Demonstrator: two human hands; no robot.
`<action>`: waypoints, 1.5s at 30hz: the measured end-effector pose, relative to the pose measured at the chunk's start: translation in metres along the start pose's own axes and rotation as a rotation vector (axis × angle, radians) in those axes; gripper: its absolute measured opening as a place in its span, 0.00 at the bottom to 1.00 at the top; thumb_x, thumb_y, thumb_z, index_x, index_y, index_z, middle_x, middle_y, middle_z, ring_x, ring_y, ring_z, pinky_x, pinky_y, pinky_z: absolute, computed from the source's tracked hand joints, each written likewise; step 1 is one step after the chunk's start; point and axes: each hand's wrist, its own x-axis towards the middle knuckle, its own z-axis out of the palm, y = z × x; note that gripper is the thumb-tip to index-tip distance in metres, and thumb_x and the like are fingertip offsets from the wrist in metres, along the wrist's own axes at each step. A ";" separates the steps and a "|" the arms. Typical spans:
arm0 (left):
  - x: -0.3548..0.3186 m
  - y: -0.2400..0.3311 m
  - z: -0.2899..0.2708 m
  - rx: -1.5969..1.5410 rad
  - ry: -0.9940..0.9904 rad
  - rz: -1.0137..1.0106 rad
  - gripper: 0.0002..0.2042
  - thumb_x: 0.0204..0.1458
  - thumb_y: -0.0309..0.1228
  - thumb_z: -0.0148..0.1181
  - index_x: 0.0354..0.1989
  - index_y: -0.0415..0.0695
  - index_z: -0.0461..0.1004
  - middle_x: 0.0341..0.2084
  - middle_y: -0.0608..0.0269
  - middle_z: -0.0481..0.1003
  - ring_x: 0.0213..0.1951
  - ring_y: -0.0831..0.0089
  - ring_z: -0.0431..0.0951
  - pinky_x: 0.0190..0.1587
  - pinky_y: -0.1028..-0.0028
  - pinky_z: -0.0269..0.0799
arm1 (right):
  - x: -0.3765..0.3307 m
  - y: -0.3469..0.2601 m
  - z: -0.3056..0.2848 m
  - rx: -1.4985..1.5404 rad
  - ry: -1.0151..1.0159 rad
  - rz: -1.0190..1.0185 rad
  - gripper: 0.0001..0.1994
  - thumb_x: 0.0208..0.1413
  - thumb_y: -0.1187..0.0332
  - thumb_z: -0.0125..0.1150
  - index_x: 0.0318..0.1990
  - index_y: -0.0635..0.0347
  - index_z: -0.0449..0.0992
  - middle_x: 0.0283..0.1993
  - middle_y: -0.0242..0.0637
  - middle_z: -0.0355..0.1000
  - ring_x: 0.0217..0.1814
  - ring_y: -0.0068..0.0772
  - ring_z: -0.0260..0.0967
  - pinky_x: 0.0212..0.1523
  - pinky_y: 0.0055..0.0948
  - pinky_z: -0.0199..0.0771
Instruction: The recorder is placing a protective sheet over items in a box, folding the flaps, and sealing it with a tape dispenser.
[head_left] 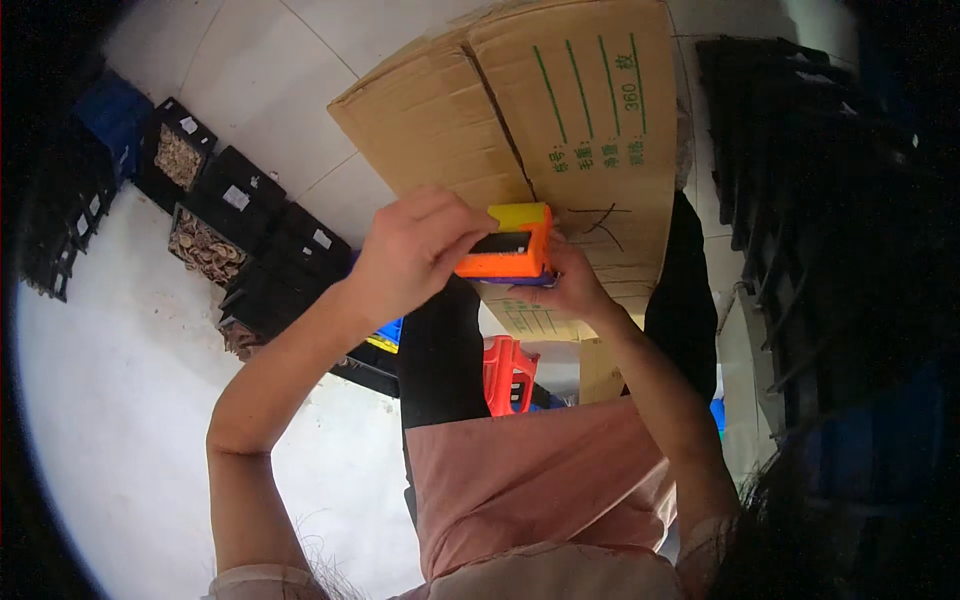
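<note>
An orange, block-shaped thing (500, 265) is in front of me, with a yellow part at its top, a dark strip in its upper face and purple along its underside. Its kind cannot be told. My right hand (575, 283) grips it from the right and below, fingers wrapped round its end. At its left side is my left hand (415, 245), closed with thumb and forefinger pinched at the dark strip. Whether those fingertips hold some small piece is hidden. Just beyond and beneath both hands is a large brown cardboard box (420, 125) with green printing.
Stacked black crates (240, 200) stand on the left, some holding many small brownish pieces (205, 247). A blue crate (113, 115) is farther left. More dark crates (770, 130) line the right. Between my legs shows a red plastic object (507, 375). White tiles (270, 60) cover the floor.
</note>
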 end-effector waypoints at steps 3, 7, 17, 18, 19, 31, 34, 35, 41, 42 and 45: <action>-0.015 0.009 0.007 0.103 0.038 0.110 0.10 0.36 0.18 0.61 0.30 0.40 0.75 0.22 0.61 0.72 0.24 0.65 0.72 0.26 0.70 0.66 | -0.003 0.016 0.007 -0.090 0.034 -0.145 0.24 0.39 0.63 0.70 0.47 0.57 0.72 0.53 0.38 0.66 0.57 0.41 0.62 0.58 0.39 0.57; -0.038 0.031 0.016 0.182 0.124 0.224 0.11 0.32 0.19 0.62 0.29 0.39 0.76 0.22 0.61 0.74 0.23 0.69 0.72 0.24 0.73 0.62 | -0.010 0.019 0.011 -0.253 0.019 -0.264 0.22 0.39 0.64 0.69 0.46 0.55 0.73 0.52 0.35 0.68 0.58 0.41 0.61 0.59 0.42 0.57; -0.089 0.061 0.060 0.166 0.269 -0.077 0.16 0.30 0.20 0.60 0.34 0.39 0.75 0.33 0.60 0.75 0.32 0.66 0.73 0.32 0.73 0.68 | -0.012 0.036 -0.007 -0.368 -0.160 -0.512 0.21 0.32 0.68 0.66 0.39 0.62 0.74 0.44 0.39 0.69 0.53 0.46 0.62 0.54 0.42 0.62; -0.089 0.063 0.063 0.143 0.277 -0.113 0.17 0.29 0.18 0.59 0.35 0.39 0.75 0.34 0.60 0.75 0.31 0.66 0.72 0.32 0.72 0.68 | -0.014 0.036 -0.008 -0.370 -0.174 -0.514 0.21 0.32 0.68 0.66 0.40 0.62 0.74 0.44 0.39 0.69 0.53 0.46 0.62 0.54 0.42 0.63; -0.089 0.063 0.064 0.142 0.276 -0.124 0.17 0.29 0.18 0.60 0.35 0.39 0.75 0.33 0.60 0.75 0.30 0.66 0.72 0.32 0.73 0.68 | -0.016 0.037 -0.009 -0.373 -0.187 -0.515 0.21 0.32 0.67 0.66 0.40 0.62 0.74 0.45 0.39 0.69 0.52 0.46 0.62 0.54 0.42 0.63; -0.063 0.038 0.040 0.097 0.179 -0.004 0.13 0.31 0.15 0.63 0.30 0.40 0.76 0.26 0.61 0.75 0.22 0.69 0.70 0.23 0.75 0.65 | -0.014 0.041 -0.014 -0.287 -0.216 -0.457 0.22 0.36 0.69 0.66 0.44 0.57 0.74 0.51 0.40 0.68 0.56 0.50 0.61 0.57 0.45 0.60; -0.057 0.045 0.031 0.092 0.143 -0.017 0.13 0.32 0.15 0.63 0.29 0.39 0.75 0.24 0.60 0.75 0.22 0.69 0.70 0.23 0.74 0.64 | -0.012 0.049 -0.013 -0.282 -0.173 -0.482 0.20 0.30 0.65 0.70 0.34 0.65 0.74 0.35 0.41 0.70 0.49 0.45 0.64 0.54 0.40 0.63; -0.055 0.053 0.025 0.103 0.142 -0.020 0.12 0.32 0.16 0.63 0.29 0.39 0.75 0.24 0.60 0.74 0.22 0.68 0.70 0.23 0.74 0.64 | -0.012 0.050 -0.014 -0.272 -0.171 -0.472 0.20 0.30 0.65 0.70 0.34 0.66 0.74 0.35 0.41 0.69 0.48 0.45 0.64 0.54 0.40 0.64; -0.020 0.088 -0.059 0.122 0.180 -0.039 0.07 0.34 0.17 0.62 0.25 0.38 0.74 0.21 0.59 0.73 0.19 0.69 0.66 0.21 0.73 0.60 | -0.013 0.044 -0.016 -0.243 -0.094 -0.435 0.20 0.32 0.64 0.72 0.33 0.66 0.74 0.34 0.44 0.68 0.46 0.46 0.65 0.51 0.42 0.65; -0.014 0.088 -0.080 0.085 0.196 -0.038 0.07 0.36 0.17 0.61 0.26 0.37 0.74 0.22 0.58 0.73 0.20 0.69 0.68 0.22 0.73 0.61 | -0.017 0.046 -0.015 -0.233 -0.071 -0.411 0.20 0.33 0.64 0.72 0.34 0.66 0.74 0.35 0.44 0.68 0.46 0.46 0.65 0.51 0.42 0.64; 0.027 0.078 -0.129 0.072 0.379 -0.242 0.05 0.46 0.23 0.57 0.32 0.38 0.73 0.25 0.60 0.74 0.24 0.69 0.71 0.28 0.74 0.65 | -0.021 0.043 -0.015 -0.210 -0.036 -0.349 0.22 0.37 0.61 0.70 0.39 0.65 0.73 0.38 0.47 0.69 0.46 0.48 0.66 0.51 0.42 0.64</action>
